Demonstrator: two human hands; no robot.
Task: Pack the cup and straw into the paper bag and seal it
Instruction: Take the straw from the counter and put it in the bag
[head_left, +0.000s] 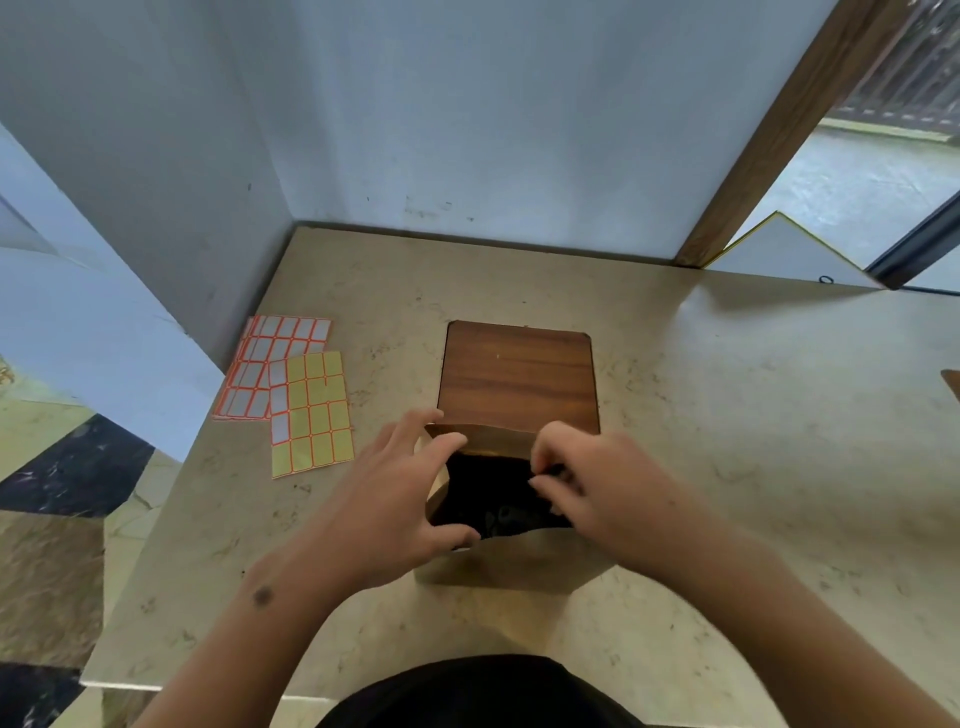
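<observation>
paper bag (511, 564): being kept upright on the surface (727, 415), mouth open, probably so stuff can be dropped straight in
left hand (400, 499): rim of the bag is being pinched at its left side, thumb on the near edge, fingers on the far edge, so it's being propped wide
right hand (597, 483): fingers are being curled over the bag's right rim; can't tell what, if anything, is being held
cup and straw: something dark is sitting inside the bag, too murky to call
wooden board (517, 376): lying just behind the bag
sticker sheets (291, 384): waiting left of the bag, likely for sealing
room: pale walls meeting in a corner behind the bag

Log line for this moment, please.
stage: bag still open | left hand: grips paper bag rim | right hand: fingers at opposite rim | contents: dark, unclear | sticker sheets: untouched
</observation>
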